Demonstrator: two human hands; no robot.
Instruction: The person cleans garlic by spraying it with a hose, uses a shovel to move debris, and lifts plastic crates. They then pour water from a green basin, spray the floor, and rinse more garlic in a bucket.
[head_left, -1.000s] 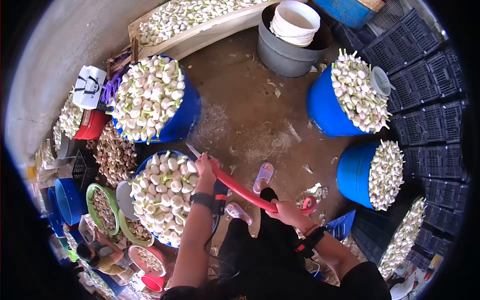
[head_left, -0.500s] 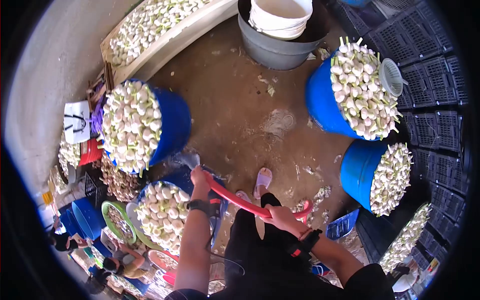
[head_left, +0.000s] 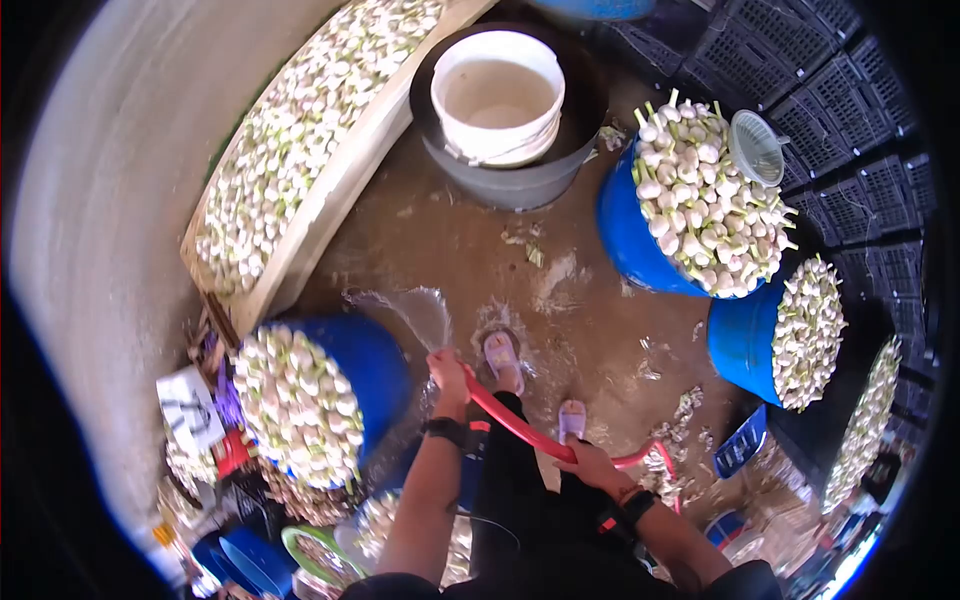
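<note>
A red hose (head_left: 515,425) runs between my two hands. My left hand (head_left: 450,376) is closed round its front end, where water sprays out over the wet brown floor (head_left: 440,240). Farther back along the hose, my right hand (head_left: 592,468) grips it, and the rest trails off to the right. Beside my left hand stands a blue barrel (head_left: 380,370) heaped with garlic bulbs (head_left: 298,405). My feet in pink sandals (head_left: 502,352) show just beyond my hands.
A white bucket (head_left: 497,125) of cloudy water sits in a large grey tub (head_left: 510,185). Garlic fills a long trough (head_left: 340,195). At right are blue barrels (head_left: 622,225) of garlic, a strainer (head_left: 757,148), stacked black crates (head_left: 830,125) and a blue tray (head_left: 741,443).
The view has turned and moved forward, showing more of the trough and bucket. The spray now falls on open floor rather than beside the left barrel. My feet have stepped; both hands keep the hose.
</note>
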